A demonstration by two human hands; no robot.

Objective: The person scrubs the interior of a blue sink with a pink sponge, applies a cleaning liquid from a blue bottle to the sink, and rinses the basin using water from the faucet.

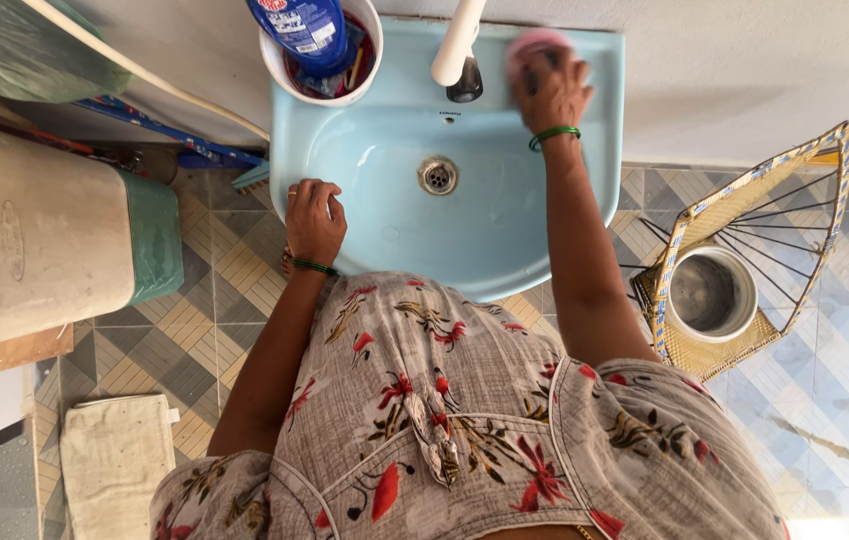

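Left hand (315,220) rests on the near-left rim of the light-blue sink (385,170), fingers curled over the edge, holding nothing else. Far-left rim: white cup (290,72) with a blue bottle (303,28) standing in it. Drain (438,175) mid-basin, white tap (457,42) above it at the far edge. Right hand (550,92) is closed over a pink scrubber (535,45), pressed to the far-right rim beside the tap. Far right, on the floor: wicker stand (815,160) holding a steel pot (710,293).
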